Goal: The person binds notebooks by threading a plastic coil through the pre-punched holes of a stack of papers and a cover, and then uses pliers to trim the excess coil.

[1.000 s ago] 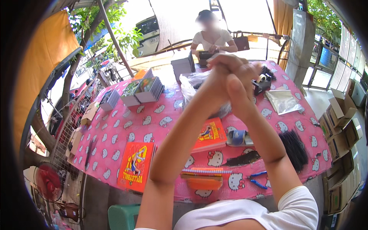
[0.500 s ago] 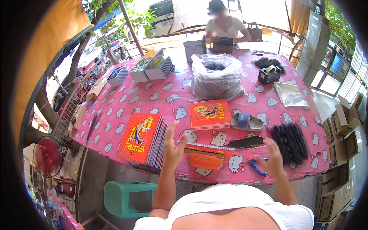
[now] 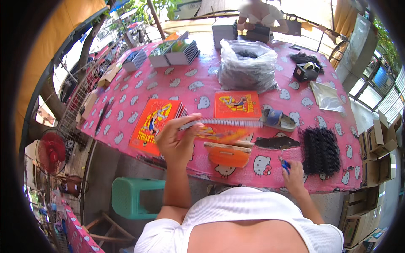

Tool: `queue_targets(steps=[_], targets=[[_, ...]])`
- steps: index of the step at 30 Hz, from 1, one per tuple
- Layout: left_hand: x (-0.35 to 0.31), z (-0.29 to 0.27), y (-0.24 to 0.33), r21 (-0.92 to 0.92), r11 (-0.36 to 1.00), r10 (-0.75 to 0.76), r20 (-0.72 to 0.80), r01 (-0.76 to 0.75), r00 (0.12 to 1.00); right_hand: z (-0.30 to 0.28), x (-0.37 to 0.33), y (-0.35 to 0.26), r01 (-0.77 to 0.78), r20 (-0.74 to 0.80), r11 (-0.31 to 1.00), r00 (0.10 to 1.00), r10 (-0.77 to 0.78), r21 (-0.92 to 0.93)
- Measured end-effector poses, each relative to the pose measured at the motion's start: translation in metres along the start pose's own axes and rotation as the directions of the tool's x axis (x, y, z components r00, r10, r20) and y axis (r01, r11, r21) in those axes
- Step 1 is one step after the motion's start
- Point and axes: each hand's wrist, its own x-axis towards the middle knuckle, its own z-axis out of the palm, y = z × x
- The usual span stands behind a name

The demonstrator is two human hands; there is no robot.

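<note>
My left hand [image 3: 175, 137] is closed on one end of a spiral-bound notebook [image 3: 225, 133], raised with its coil edge uppermost and slightly blurred. My right hand [image 3: 294, 177] has its fingers wrapped round blue-handled pliers [image 3: 285, 163] at the table's near edge. Below the notebook stands an orange slotted block [image 3: 228, 156] with a wooden top edge. To the left is a pile of orange-covered notebooks [image 3: 154, 124], partly behind my left hand. A smaller orange pile [image 3: 237, 104] lies beyond the raised notebook.
Black plastic coils [image 3: 320, 151] lie at right, near a blue slipper [image 3: 278, 119] and a dark flat piece [image 3: 277, 143]. A plastic bag of coils [image 3: 248, 67], a tape dispenser [image 3: 307, 71] and more notebooks [image 3: 173, 55] sit farther back. Across the table a person handles a dark item.
My left hand has gripped the notebook and lifted it off the block area. My right hand has come down onto the pliers and closed round them. The view has shifted slightly.
</note>
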Motion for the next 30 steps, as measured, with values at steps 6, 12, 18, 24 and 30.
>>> queue_targets(steps=[6,12,18,24,30], targets=[[-0.091,0.032,-0.042,0.297,0.924,0.081,0.465,-0.242,0.881,-0.037,0.027,-0.096,-0.067,0.140,0.681,0.989,-0.053,0.729],[-0.093,0.044,-0.045,0.124,0.958,-0.281,0.255,0.257,0.925,-0.046,0.052,-0.131,0.197,0.019,0.737,0.962,-0.274,0.647],[-0.102,0.051,-0.054,0.125,0.987,-0.127,0.197,0.104,0.972,-0.044,0.055,-0.143,0.277,0.023,0.821,0.943,-0.333,0.499],[-0.101,0.052,-0.062,0.060,0.987,-0.159,0.155,0.152,0.975,-0.043,0.061,-0.143,0.094,0.197,0.760,0.939,-0.282,0.643],[-0.082,0.048,-0.068,0.072,0.981,0.162,0.180,-0.178,0.970,-0.029,0.079,-0.129,-0.741,0.729,0.107,0.607,-0.316,0.663]])
